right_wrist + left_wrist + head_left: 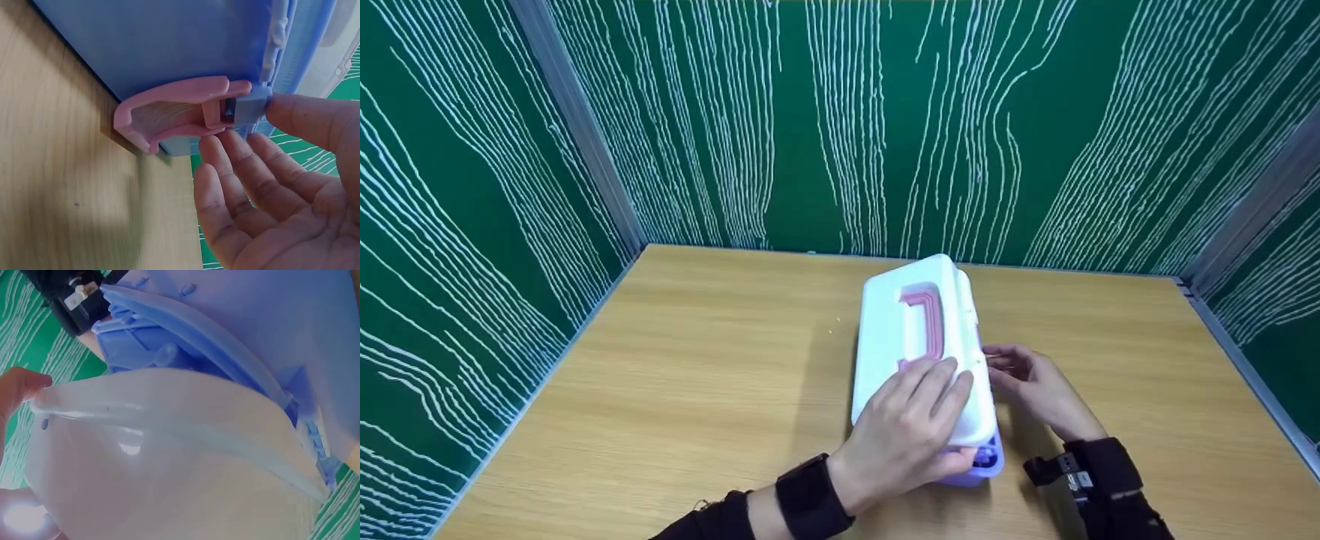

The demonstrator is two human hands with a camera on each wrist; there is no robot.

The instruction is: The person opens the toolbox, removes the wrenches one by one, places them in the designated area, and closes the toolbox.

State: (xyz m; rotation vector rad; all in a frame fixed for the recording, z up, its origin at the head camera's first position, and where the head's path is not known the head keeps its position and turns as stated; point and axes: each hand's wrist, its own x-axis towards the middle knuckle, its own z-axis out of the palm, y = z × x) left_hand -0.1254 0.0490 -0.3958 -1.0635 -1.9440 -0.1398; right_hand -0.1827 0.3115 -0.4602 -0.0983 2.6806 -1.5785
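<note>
A storage box stands on the table with a white lid [881,322], a folded pink handle [934,322] and a blue-purple base [994,454]. The lid's near end is raised a little, leaving a gap in which part of the base's inside shows. My left hand [904,431] grips that end, fingers on top and thumb at the edge. On the box's right side a pink latch [169,101] hangs unfastened. Beside it is my right hand [281,197], fingers loosely bent, its thumb touching the blue latch mount [252,107].
The box rests on a wooden table [720,337]. Green panels [870,127] with white wavy lines rise behind the table and along both sides. Black bands circle both wrists, with a small device [1072,472] on the right one.
</note>
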